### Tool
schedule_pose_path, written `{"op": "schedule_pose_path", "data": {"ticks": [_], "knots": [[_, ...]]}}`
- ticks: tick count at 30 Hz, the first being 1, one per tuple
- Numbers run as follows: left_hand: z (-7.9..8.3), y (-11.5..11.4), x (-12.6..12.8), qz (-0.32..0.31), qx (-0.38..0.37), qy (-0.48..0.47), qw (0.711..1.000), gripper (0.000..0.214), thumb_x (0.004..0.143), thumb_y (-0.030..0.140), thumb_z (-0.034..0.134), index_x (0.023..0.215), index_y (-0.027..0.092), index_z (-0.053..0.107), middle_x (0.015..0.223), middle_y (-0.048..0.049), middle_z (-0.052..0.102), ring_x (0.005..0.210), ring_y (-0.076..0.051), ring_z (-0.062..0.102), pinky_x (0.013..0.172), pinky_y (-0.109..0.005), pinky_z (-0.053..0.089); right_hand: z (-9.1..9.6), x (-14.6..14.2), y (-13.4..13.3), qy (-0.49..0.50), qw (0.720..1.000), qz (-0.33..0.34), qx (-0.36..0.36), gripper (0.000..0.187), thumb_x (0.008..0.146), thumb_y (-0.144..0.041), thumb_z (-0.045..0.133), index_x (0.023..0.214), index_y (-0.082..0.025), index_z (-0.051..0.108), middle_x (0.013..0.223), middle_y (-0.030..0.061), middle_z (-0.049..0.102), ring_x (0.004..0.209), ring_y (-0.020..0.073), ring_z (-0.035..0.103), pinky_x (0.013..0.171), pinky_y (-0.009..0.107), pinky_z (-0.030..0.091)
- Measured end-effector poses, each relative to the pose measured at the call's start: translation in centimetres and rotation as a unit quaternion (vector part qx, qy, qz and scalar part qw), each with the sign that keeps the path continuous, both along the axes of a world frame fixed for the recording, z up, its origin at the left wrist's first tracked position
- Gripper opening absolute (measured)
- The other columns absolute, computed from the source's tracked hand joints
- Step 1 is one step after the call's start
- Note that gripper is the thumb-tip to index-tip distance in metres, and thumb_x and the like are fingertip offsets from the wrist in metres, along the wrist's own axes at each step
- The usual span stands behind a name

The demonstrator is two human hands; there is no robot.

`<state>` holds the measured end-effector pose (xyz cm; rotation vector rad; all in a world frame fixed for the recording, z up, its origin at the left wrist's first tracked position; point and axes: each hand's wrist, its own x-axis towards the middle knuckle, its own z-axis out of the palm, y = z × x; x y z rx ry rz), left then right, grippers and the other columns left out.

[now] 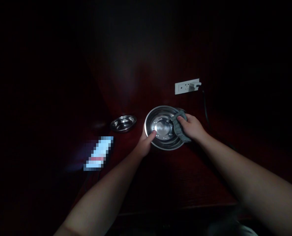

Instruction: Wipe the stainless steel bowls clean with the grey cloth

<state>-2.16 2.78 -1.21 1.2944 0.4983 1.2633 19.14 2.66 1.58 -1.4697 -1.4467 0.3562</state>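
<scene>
A shiny steel bowl [163, 126] is held up in front of me, its hollow tilted toward the camera. My left hand [146, 141] grips its left rim, thumb on the inside and fingers hidden behind. At the right rim, my right hand [190, 126] pinches a grey-green cloth [180, 126] folded over the edge of the bowl. The thumb lies on top of the cloth; the other fingers are mostly hidden. Part of another rim shows behind the bowl at upper right, too dark to make out.
A smaller steel bowl [123, 123] sits on the dark red table [175, 183] to the left. Nearer me is a glowing, pixelated screen [99, 154]. On the back panel a white socket [182, 88] holds a plug with a dark cable [205, 106]. Surroundings are very dark.
</scene>
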Motion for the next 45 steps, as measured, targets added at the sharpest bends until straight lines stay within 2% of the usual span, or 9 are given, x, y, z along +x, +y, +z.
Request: {"op": "schedule_pose_path", "data": {"ticks": [6,21,28,40,45], "knots": [[0.7,0.0,-0.1,0.018,0.009,0.01,1.0,0.071,0.071,0.042,0.07,0.133,0.021,0.043,0.134,-0.0093,0.053,0.126,-0.029,0.046,0.108,-0.042,0.032,-0.2,-0.1,0.1,0.014,1.0,0.021,0.012,0.032,0.085,-0.043,0.046,0.086,-0.016,0.063,0.076,0.0057,0.067,0.068,0.0181,0.061,0.062,0.028,0.045],[1.3,-0.2,-0.2,0.045,0.017,0.005,0.999,0.067,0.07,0.044,0.07,0.129,0.02,0.049,0.13,-0.0088,0.056,0.125,-0.03,0.047,0.108,-0.042,0.033,0.0,-0.4,-0.4,0.042,0.998,0.039,-0.018,0.031,0.083,-0.043,0.048,0.084,-0.016,0.061,0.075,0.0053,0.066,0.066,0.0183,0.06,0.06,0.028,0.045],[1.3,-0.3,-0.1,0.053,0.008,0.01,0.999,0.067,0.069,0.045,0.07,0.128,0.019,0.05,0.126,-0.0096,0.059,0.121,-0.031,0.049,0.106,-0.044,0.035,0.0,-0.3,-0.3,0.021,0.999,0.038,0.009,0.032,0.084,-0.043,0.046,0.084,-0.016,0.062,0.081,0.0065,0.067,0.072,0.0189,0.061,0.064,0.029,0.045],[1.4,-0.3,-0.3,0.043,0.0,0.02,0.999,0.068,0.069,0.045,0.071,0.128,0.019,0.051,0.123,-0.0099,0.061,0.118,-0.032,0.052,0.103,-0.045,0.038,-0.1,-0.3,-0.2,0.016,0.999,0.037,0.011,0.03,0.083,-0.043,0.047,0.081,-0.016,0.061,0.076,0.0056,0.066,0.069,0.019,0.06,0.063,0.029,0.045],[1.4,-0.2,-0.4,0.033,0.004,0.02,0.999,0.068,0.069,0.043,0.072,0.129,0.022,0.05,0.128,-0.0085,0.058,0.123,-0.031,0.049,0.105,-0.044,0.036,-0.1,-0.2,-0.2,0.013,0.999,0.04,0.017,0.03,0.084,-0.043,0.047,0.082,-0.016,0.061,0.076,0.0053,0.066,0.068,0.0183,0.06,0.063,0.028,0.045]]}}
